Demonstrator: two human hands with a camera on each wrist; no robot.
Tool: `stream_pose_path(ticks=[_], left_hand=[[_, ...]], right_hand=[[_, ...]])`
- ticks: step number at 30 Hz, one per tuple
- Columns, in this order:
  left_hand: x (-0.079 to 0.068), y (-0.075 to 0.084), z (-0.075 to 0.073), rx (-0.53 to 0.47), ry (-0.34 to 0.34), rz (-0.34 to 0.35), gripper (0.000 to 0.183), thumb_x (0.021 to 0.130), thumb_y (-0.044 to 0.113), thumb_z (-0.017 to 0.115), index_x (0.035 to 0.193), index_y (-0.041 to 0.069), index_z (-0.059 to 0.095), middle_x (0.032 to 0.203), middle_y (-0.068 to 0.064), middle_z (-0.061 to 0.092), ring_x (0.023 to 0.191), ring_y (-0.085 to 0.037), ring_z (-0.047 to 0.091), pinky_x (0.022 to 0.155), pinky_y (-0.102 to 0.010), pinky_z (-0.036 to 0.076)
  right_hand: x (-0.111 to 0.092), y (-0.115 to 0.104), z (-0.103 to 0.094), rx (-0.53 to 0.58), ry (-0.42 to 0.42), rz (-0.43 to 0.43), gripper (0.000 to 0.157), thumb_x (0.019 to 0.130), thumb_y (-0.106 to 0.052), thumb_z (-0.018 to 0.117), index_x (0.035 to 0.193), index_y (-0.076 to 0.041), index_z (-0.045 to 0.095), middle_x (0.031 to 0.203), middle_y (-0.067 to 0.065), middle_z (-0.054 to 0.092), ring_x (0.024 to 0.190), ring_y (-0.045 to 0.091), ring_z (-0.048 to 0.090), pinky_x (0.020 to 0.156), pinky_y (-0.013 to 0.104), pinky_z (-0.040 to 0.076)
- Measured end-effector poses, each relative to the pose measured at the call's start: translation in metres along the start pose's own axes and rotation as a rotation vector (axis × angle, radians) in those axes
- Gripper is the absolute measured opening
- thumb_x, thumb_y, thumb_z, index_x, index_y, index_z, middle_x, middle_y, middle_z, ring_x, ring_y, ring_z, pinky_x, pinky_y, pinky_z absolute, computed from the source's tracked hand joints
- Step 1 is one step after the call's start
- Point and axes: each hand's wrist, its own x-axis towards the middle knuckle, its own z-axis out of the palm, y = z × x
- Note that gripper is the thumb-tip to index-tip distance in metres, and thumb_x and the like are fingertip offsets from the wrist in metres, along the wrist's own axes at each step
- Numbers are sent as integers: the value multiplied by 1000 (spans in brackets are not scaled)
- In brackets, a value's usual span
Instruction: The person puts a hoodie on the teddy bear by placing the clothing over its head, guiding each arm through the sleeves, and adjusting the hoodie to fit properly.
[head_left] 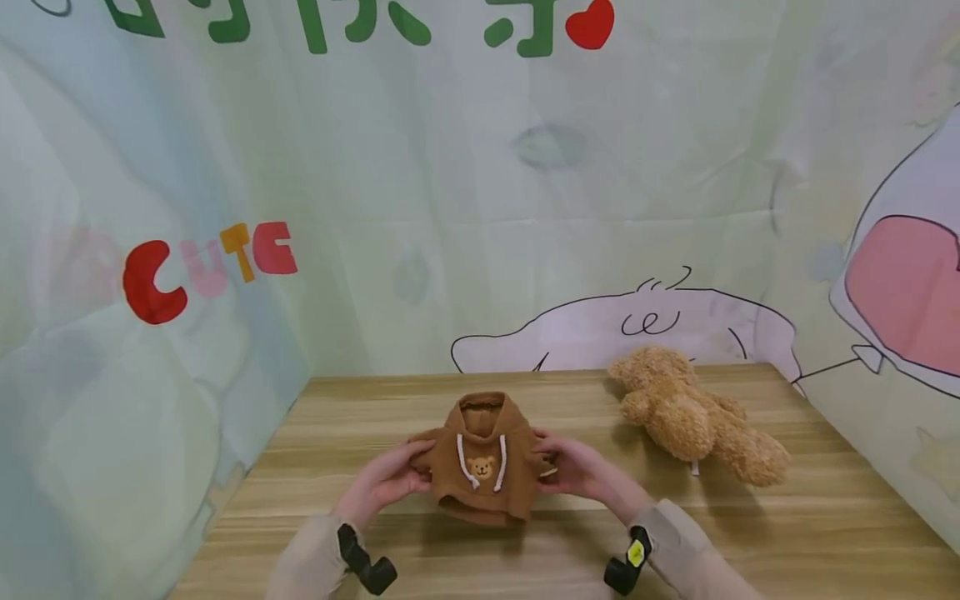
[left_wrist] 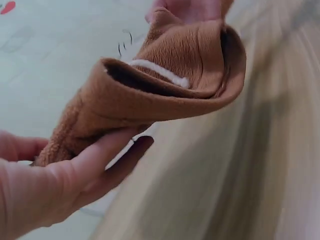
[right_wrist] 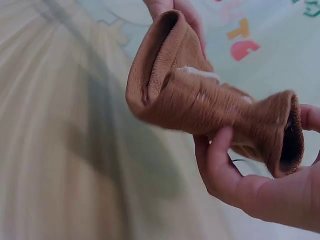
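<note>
A small brown doll-sized hoodie (head_left: 450, 467) with white drawstrings and a bear face on its chest is held up over the table, front towards the head camera. My left hand (head_left: 390, 478) grips its left-hand sleeve and side. On the opposite side, my right hand (head_left: 581, 471) pinches the other sleeve. Seen from the left wrist, the hoodie (left_wrist: 125, 107) hangs with its hem opening showing, thumb and fingers of the left hand (left_wrist: 55, 182) around its edge. The right wrist view shows a sleeve's open cuff (right_wrist: 287, 140) beside the right hand (right_wrist: 265, 195).
A light-brown curly teddy bear (head_left: 678, 421) lies on its back at the right rear of the wooden table (head_left: 337, 408), a white tag at its side. Printed cloth walls (head_left: 375, 275) stand behind and along both sides. A small black camera is strapped to each wrist.
</note>
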Motion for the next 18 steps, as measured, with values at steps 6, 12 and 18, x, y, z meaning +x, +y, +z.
stream_pose_path(ticks=[6, 12, 18], left_hand=[[36, 6, 49, -121, -11, -24, 18, 96, 15, 33, 109, 6, 40, 97, -6, 55, 87, -16, 58, 73, -26, 50], [86, 5, 111, -71, 12, 14, 40, 94, 12, 39, 132, 3, 28, 130, -16, 35, 116, -26, 42, 71, -23, 49], [132, 19, 157, -27, -59, 85, 44, 96, 11, 36, 137, 4, 24, 133, -13, 36, 124, -26, 36, 71, -20, 49]], right_hand=[[-48, -44, -23, -136, 114, -14, 62, 88, -29, 45, 142, -13, 17, 113, 10, 39, 89, 22, 50, 78, 36, 44], [-96, -90, -56, -295, 156, -32, 75, 88, -24, 50, 143, -11, 1, 136, 25, 27, 108, 34, 52, 83, 43, 46], [-122, -142, -108, -318, 103, -98, 27, 91, -12, 38, 114, -23, 48, 82, -8, 56, 71, 6, 57, 68, 26, 49]])
